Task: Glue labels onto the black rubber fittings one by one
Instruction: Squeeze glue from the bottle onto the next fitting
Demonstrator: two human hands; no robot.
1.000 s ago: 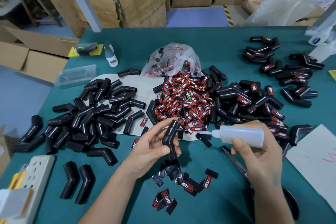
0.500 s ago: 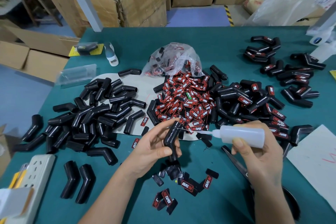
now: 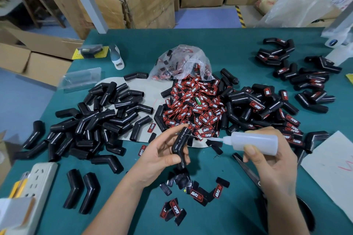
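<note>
Two hands work above the table: the left hand (image 3: 160, 155) grips a bent black fitting (image 3: 181, 147), and at its 3 o'clock the right hand (image 3: 271, 160) holds a glue bottle (image 3: 256, 143).

The table cover (image 3: 238, 49) is teal; the rubber elbow fittings (image 3: 107, 120) are glossy black. Labels (image 3: 193, 108) are red and black with white lettering (one shows green). The glue bottle (image 3: 256, 144) is translucent white.

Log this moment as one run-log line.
left hand: holds black fitting | right hand: holds glue bottle | nozzle toward fitting | label: not on
</note>
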